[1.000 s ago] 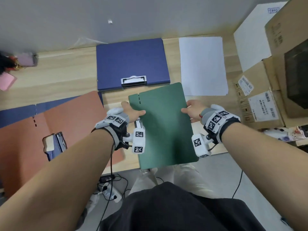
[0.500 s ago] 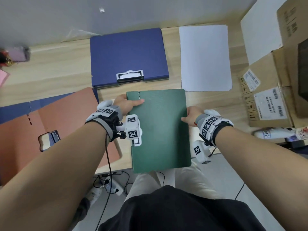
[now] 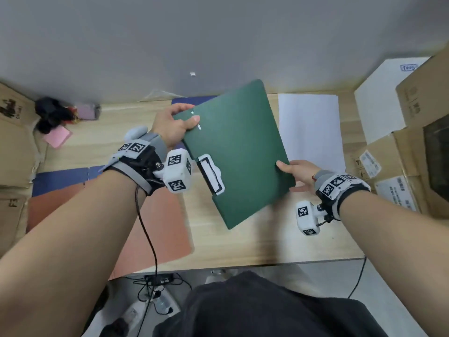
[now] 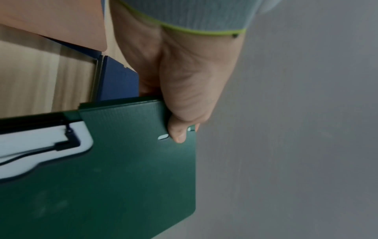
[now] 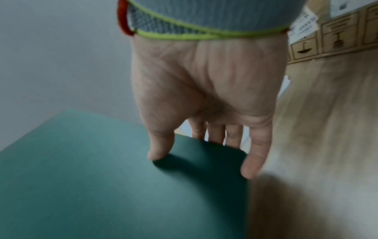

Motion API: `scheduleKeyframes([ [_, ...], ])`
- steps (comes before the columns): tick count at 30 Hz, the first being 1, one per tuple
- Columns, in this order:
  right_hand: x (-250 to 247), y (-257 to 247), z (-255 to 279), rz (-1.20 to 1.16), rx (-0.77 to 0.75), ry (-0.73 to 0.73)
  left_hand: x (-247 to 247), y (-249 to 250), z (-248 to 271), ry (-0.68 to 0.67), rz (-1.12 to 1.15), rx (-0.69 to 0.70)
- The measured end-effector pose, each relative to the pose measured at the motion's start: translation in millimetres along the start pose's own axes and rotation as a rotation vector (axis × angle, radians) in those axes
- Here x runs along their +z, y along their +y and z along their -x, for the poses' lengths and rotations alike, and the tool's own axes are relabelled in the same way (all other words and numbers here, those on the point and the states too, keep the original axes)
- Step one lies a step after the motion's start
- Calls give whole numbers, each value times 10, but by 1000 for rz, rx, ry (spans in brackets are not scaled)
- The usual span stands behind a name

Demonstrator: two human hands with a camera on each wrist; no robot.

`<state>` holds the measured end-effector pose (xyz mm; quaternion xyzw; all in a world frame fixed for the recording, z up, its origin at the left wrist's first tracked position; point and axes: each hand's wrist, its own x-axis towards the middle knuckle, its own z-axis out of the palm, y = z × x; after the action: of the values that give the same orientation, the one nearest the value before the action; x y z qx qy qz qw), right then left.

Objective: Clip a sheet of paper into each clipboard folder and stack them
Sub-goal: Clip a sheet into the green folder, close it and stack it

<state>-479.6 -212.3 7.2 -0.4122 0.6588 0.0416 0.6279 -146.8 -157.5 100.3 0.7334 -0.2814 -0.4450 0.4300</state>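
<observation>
Between our two hands, the left hand (image 3: 173, 124) pinching a far corner and the right hand (image 3: 300, 175) clamping the opposite edge, the green clipboard folder (image 3: 239, 152) hangs tilted above the worktop (image 3: 255, 242). We judge it's headed onto the blue folder (image 3: 192, 100) behind, with the paper (image 3: 309, 130) lying alongside.

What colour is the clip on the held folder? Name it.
White clip, with black wire; clearest in the head view.

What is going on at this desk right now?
A person holds a green clipboard folder up off the wooden desk, tilted. The left hand grips its far corner, the right hand its near edge. Its white clip shows. A sheet of paper lies on the desk beyond, an orange folder to the left.
</observation>
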Motion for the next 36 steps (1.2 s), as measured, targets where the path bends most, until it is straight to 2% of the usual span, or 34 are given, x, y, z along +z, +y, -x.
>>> scheduleKeyframes([
  [2,-61,-121,-8,-107,-40,44,-143,-25,-44,76,114,-44],
  [5,-59,-281,-47,-256,-39,-11,-284,-194,-90,200,237,-114],
  [8,28,-435,-120,-358,-44,-64,-345,-364,-121,325,237,-175],
  [11,101,-549,-200,-392,-94,-32,-349,-542,-135,377,232,-284],
  [13,137,-691,-292,-428,-135,16,-337,-648,-166,345,178,-361],
  [16,172,-904,-426,-429,-136,48,-290,-830,-234,254,-48,-453],
  [22,277,-1153,-644,-87,-115,48,-335,-1213,-649,65,-690,-474],
  [26,347,-1245,-751,234,-169,59,-220,-855,-572,-88,-1103,-488],
  [28,371,-1266,-777,366,-186,96,-157,-835,-609,-115,-1158,-499],
  [31,413,-1284,-851,512,-181,127,-91,-923,-792,-90,-1156,-517],
  [36,466,-1226,-961,467,-178,115,-81,-957,-945,-87,-1172,-505],
])
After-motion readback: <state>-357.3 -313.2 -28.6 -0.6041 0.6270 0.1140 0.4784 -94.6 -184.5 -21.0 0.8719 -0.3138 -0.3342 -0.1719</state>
